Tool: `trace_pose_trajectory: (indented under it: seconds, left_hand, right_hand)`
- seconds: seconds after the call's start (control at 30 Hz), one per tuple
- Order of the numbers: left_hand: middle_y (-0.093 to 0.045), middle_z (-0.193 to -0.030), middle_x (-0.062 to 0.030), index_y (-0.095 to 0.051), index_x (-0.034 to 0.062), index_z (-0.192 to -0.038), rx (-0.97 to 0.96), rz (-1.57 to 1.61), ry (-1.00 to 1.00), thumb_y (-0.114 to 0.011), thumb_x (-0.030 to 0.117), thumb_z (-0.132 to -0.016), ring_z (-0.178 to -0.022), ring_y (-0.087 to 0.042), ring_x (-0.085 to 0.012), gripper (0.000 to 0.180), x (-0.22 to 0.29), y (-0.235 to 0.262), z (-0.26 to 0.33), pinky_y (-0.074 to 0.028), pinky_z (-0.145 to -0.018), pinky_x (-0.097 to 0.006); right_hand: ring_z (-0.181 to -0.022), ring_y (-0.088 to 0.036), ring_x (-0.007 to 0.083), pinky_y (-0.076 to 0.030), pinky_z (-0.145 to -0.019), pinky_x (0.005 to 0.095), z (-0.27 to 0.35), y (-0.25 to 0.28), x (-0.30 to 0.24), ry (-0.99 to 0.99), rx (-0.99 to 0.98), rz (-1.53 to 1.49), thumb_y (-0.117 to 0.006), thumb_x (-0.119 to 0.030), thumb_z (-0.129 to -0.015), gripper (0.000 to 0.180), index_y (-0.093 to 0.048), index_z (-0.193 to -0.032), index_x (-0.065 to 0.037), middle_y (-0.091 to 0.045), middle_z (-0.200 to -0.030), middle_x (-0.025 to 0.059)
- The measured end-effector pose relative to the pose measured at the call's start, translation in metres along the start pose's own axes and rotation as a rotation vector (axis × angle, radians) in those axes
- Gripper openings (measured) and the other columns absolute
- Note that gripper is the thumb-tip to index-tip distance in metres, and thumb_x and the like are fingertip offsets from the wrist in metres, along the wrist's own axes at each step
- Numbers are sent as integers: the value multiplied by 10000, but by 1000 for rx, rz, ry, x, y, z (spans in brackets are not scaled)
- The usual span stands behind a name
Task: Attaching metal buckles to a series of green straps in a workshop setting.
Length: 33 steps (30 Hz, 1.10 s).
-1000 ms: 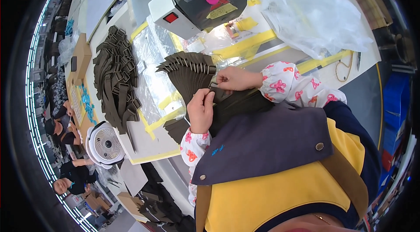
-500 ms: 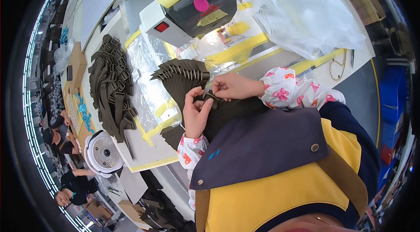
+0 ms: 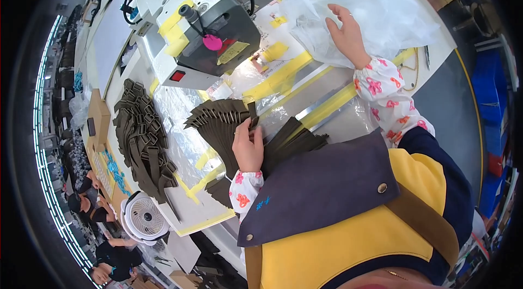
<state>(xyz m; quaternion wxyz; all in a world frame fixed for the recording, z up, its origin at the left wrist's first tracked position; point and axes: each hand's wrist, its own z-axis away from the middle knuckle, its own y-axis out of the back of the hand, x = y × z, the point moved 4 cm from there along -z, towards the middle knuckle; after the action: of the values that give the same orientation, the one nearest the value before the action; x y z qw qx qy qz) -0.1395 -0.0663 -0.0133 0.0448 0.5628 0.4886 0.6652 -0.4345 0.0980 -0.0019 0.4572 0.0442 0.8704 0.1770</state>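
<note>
My left hand [image 3: 248,150] is closed on a dark olive webbing strap [image 3: 251,110], whose end sticks up past the fingertips. It rests at the right edge of a fanned stack of olive straps [image 3: 212,116] with folded ends. Right of that hand, more olive strap lengths [image 3: 291,135] spread out from the apron's edge. My right hand [image 3: 347,35] is raised above the near side of a crumpled clear plastic bag [image 3: 381,11]. Its fingers are apart and nothing shows in them.
A sewing machine [image 3: 210,33] with a pink tag stands at the far side. To the left lie a heap of straps with buckles [image 3: 143,136] and a white fan [image 3: 146,217]. Yellow tape [image 3: 335,105] lines the table. Two people work at the far left.
My right hand has left the strap piece both hands were holding and moved far right, up to the plastic bag, opening. My left hand stays at the stack. The view has shifted.
</note>
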Motion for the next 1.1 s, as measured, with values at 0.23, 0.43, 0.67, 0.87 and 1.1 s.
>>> trace_pose_trajectory:
  seconds: [0.23, 0.43, 0.67, 0.87, 1.1]
  left_hand:
    - [-567, -896, -159, -523, -35, -1038, -110, -76, -65, -601, 89, -786, -658, -602, -227, 291, 4, -9, -2, -477, -578, -308]
    - [-561, -941, -169, -506, -49, -1073, -179, -71, -26, -610, 72, -781, -686, -613, -216, 333, 5, -10, 5, -486, -588, -284]
    - [-500, -1106, -142, -492, -15, -1115, -51, 28, 6, -593, 41, -784, -712, -598, -177, 351, 5, -10, 10, -482, -622, -258]
    - [-546, -944, -119, -544, 4, -1006, 61, 43, -59, -584, 5, -773, -693, -584, -167, 236, 11, -2, 16, -471, -619, -254]
    - [-581, -813, -114, -580, 17, -871, -145, 7, -30, -613, 143, -775, -733, -577, -273, 162, 8, -11, 24, -457, -626, -343]
  right_hand:
    - [-1060, -456, 352, -338, -934, 399, 48, -85, -5, 151, -722, 457, -525, -46, -697, 383, -484, -1070, 28, -528, -1056, 199]
    - [-944, -505, 308, -382, -876, 390, 58, -93, -16, 569, -436, 265, -511, -24, -708, 171, -574, -867, -25, -571, -917, 108]
    - [-816, -562, 265, -465, -656, 365, -9, -52, 26, 102, -426, 344, -592, -120, -699, 165, -580, -845, -44, -580, -856, 82]
    - [-809, -570, 292, -464, -653, 387, 5, -70, 22, 214, -523, 570, -645, -204, -679, 264, -554, -870, -46, -568, -908, 114]
    - [-809, -570, 301, -462, -671, 378, 12, -50, 17, 2, -697, 585, -661, -214, -676, 305, -537, -903, -53, -569, -910, 131]
